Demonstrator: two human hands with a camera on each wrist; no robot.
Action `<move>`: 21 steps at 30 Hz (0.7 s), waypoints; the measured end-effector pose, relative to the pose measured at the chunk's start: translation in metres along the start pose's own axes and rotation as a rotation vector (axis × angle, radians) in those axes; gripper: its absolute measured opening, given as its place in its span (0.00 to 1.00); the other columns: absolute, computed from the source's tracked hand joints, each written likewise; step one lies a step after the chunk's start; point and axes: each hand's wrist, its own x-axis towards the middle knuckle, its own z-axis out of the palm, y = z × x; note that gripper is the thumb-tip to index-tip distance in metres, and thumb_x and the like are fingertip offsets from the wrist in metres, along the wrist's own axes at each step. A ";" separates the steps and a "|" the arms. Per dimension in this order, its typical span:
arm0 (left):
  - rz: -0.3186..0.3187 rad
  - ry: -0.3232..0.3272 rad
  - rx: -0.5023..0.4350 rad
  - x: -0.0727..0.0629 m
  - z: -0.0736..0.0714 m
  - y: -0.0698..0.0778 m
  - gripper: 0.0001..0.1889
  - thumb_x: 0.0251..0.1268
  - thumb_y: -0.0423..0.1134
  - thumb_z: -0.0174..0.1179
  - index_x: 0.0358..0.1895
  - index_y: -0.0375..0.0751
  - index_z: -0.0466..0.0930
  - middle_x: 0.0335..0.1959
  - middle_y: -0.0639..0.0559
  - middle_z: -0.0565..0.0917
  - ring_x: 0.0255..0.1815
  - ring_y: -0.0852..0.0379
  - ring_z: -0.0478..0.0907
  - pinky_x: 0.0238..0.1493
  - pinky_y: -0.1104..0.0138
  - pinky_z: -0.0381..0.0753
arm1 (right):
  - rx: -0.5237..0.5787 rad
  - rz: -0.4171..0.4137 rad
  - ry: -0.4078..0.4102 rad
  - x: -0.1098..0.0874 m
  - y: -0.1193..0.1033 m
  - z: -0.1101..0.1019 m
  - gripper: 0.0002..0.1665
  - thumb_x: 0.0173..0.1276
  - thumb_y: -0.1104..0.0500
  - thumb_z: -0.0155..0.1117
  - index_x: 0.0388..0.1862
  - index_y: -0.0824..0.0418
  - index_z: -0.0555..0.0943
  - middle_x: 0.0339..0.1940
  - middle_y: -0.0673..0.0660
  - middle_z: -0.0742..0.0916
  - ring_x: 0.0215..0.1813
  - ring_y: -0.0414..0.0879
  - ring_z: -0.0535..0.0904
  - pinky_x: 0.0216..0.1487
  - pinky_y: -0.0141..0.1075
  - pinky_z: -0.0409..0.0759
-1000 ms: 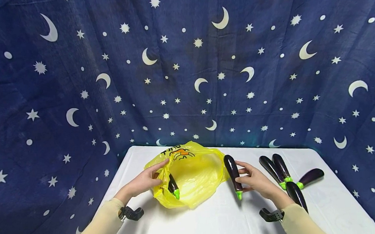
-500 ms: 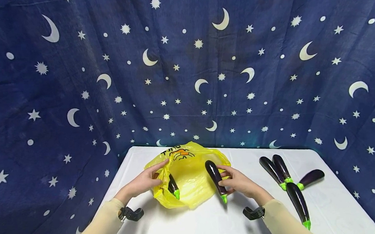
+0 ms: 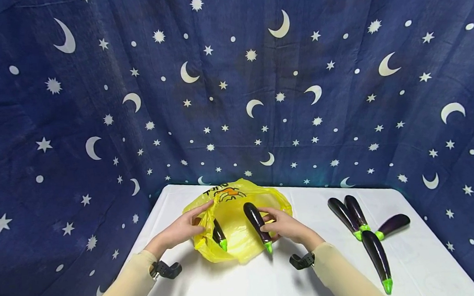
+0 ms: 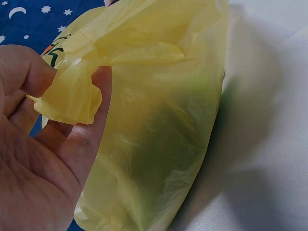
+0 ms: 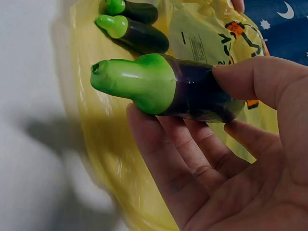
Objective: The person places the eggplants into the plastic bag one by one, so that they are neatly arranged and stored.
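A yellow plastic bag [image 3: 244, 253] lies on the table with its mouth facing me. My left hand [image 3: 183, 226] pinches the left edge of that mouth; in the left wrist view, thumb and fingers [image 4: 29, 72] grip a bunched fold. At the bag's opening, my right hand [image 3: 285, 225] holds a dark purple eggplant [image 3: 255, 220], its green stem end pointing toward me. Inside the bag, at the left, another eggplant [image 3: 218, 234] shows. The right wrist view shows two eggplants [image 5: 144, 36] lying side by side in the bag, beyond the held one.
Several eggplants [image 3: 375, 253] lie in a loose cluster on the right of the white tablecloth [image 3: 230, 290]. A dark blue curtain [image 3: 233, 98] with moons and stars hangs behind the table and along its sides.
My right hand has carried the eggplant leftward, from beside the bag's right edge to in front of its opening. The left hand keeps its grip on the bag in the same place.
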 end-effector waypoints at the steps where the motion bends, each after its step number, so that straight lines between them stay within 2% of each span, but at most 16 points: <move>1: 0.000 -0.001 0.001 0.000 0.000 -0.001 0.44 0.66 0.26 0.60 0.83 0.54 0.54 0.82 0.49 0.57 0.61 0.46 0.76 0.53 0.62 0.81 | 0.001 -0.003 -0.007 0.002 0.000 0.002 0.45 0.66 0.60 0.70 0.80 0.56 0.65 0.61 0.64 0.80 0.46 0.53 0.84 0.37 0.47 0.86; 13: 0.012 0.003 0.009 0.001 -0.001 0.000 0.44 0.66 0.27 0.61 0.83 0.55 0.55 0.81 0.50 0.58 0.58 0.47 0.78 0.51 0.62 0.82 | 0.082 -0.006 -0.071 0.027 -0.003 0.018 0.44 0.66 0.62 0.71 0.80 0.56 0.65 0.60 0.66 0.79 0.46 0.57 0.85 0.39 0.50 0.87; 21: 0.015 0.011 0.036 0.001 0.001 0.001 0.44 0.66 0.27 0.62 0.83 0.54 0.56 0.82 0.54 0.57 0.65 0.49 0.73 0.57 0.65 0.78 | 0.086 0.003 -0.071 0.045 -0.009 0.031 0.43 0.68 0.63 0.70 0.80 0.57 0.64 0.60 0.66 0.79 0.45 0.56 0.86 0.39 0.49 0.87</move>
